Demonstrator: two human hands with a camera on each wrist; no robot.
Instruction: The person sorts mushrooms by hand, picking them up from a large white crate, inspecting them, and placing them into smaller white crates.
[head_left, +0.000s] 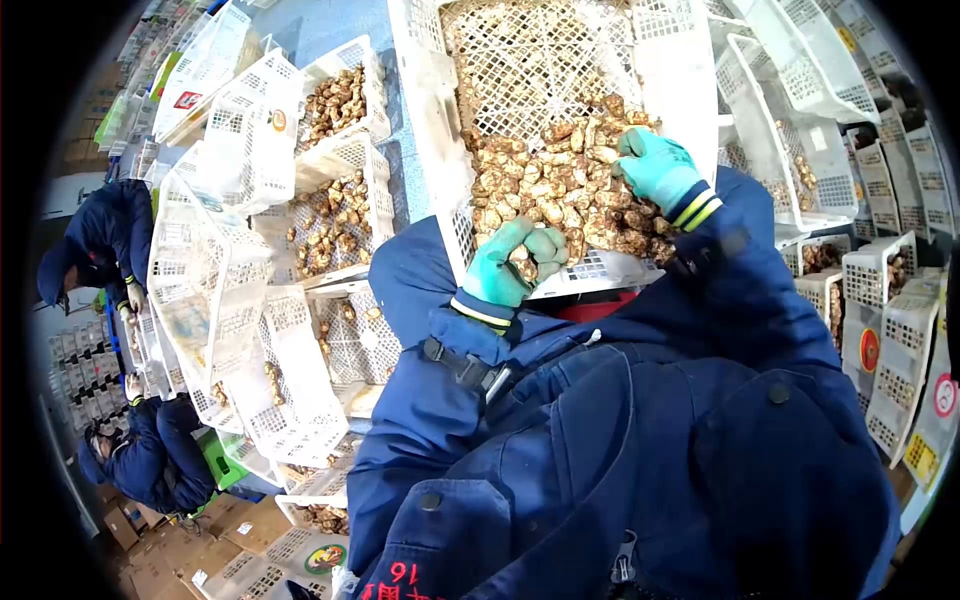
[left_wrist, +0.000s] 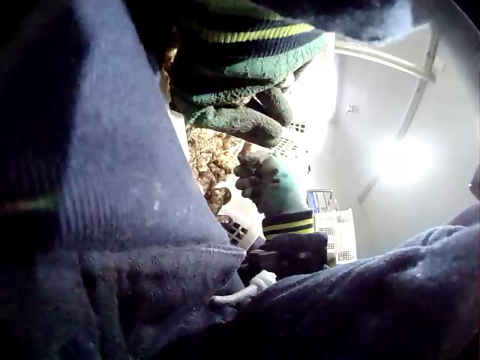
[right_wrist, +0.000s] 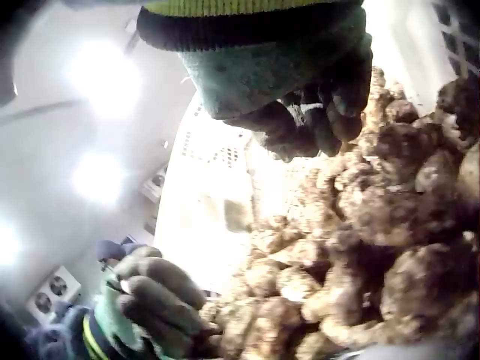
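Knobbly brown tubers (head_left: 560, 180) heap up in the near half of a white plastic crate (head_left: 422, 110) across the person's lap. The left hand (head_left: 508, 262), in a green glove, grips a tuber (head_left: 522, 264) at the crate's near left corner. Its curled, soil-darkened fingers (right_wrist: 161, 289) also show in the right wrist view. Over the right side of the heap, the gloved right hand (head_left: 660, 172) bends its fingers and pinches a tuber at the fingertips, mostly hidden by the glove. Seen from the right wrist, that hand (right_wrist: 285, 90) hangs just above the tubers.
White crates with more tubers (head_left: 335, 100) stand along the left, and stacked crates (head_left: 880, 330) line the right. Two other people in dark blue (head_left: 105, 235) work at the far left. Cardboard boxes (head_left: 250, 525) lie on the floor at lower left.
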